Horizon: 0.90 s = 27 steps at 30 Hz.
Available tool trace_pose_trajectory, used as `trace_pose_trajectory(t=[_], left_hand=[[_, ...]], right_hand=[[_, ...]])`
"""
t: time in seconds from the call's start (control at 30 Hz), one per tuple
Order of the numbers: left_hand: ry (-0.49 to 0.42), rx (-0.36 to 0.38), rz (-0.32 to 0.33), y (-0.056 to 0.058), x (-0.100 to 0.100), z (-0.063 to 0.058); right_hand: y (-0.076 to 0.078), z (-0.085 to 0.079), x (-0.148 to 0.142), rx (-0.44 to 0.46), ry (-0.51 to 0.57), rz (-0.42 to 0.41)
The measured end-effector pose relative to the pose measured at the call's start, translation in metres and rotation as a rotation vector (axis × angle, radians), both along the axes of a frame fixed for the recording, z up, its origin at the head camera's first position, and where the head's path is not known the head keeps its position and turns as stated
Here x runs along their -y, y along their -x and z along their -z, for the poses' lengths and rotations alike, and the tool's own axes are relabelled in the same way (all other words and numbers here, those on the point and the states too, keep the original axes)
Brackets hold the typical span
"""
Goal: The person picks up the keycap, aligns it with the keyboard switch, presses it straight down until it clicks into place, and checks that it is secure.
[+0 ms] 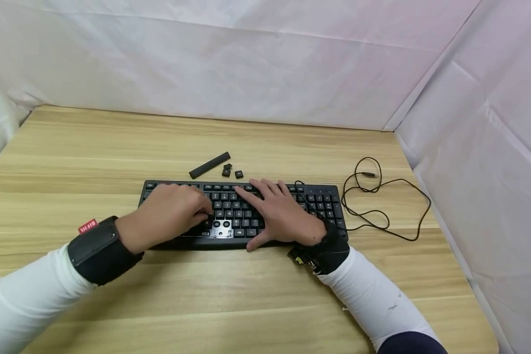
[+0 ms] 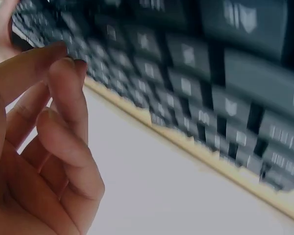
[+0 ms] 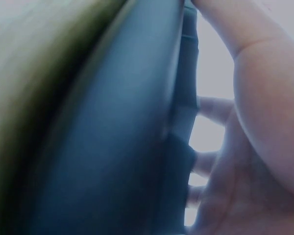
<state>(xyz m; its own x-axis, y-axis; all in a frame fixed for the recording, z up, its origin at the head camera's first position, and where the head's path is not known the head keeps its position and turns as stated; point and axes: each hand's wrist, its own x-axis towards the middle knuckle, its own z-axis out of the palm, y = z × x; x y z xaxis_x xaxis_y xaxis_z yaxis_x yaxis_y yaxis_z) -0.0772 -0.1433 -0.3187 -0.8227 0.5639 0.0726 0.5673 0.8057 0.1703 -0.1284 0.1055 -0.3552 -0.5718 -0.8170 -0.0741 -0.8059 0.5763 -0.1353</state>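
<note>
A black keyboard (image 1: 248, 243) lies on the table, with a bare patch (image 1: 221, 229) in its lower rows where keycaps are off. My left hand (image 1: 170, 214) is over its left part, fingers curled, the thumb and fingertips pinching at a keycap (image 1: 210, 217) beside the bare patch. The left wrist view shows these fingertips together, mostly hiding what is between them. My right hand (image 1: 280, 214) rests spread on the keyboard right of the patch, its fingers straight and its thumb at the front edge.
Behind the keyboard lie a loose long space bar (image 1: 210, 165) and several small keycaps (image 1: 239, 174). The keyboard's thin black cable (image 1: 382, 227) loops over the table at the right. White cloth walls (image 1: 230, 64) stand behind and to the right of the wooden table (image 1: 194, 300).
</note>
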Motion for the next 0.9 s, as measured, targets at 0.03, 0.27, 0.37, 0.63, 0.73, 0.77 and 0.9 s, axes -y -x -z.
trace_pose_trajectory(t=[0.03,0.27,0.37,0.63,0.73,0.77,0.9], left_hand=[[-0.002,-0.001,-0.006,0.003,0.001,-0.002],[0.003,-0.007,-0.046,0.028,0.003,-0.011],[-0.002,-0.013,-0.061,0.040,0.001,-0.011],[0.026,0.001,-0.072,0.066,-0.010,-0.009],[0.050,0.011,-0.088,0.076,-0.015,-0.008],[0.053,0.011,-0.090,0.079,-0.017,-0.007],[0.048,0.015,-0.063,0.090,-0.025,-0.003]], right_hand=[[0.000,0.000,0.000,-0.003,-0.002,0.001],[-0.001,-0.001,-0.002,-0.014,0.002,0.003],[-0.001,0.000,-0.002,-0.014,0.006,0.004],[-0.001,0.000,-0.002,-0.004,0.000,-0.003],[-0.001,-0.001,-0.001,-0.003,0.001,-0.001],[-0.001,-0.001,-0.001,-0.001,0.003,-0.001],[-0.001,-0.001,0.000,-0.005,-0.003,-0.002]])
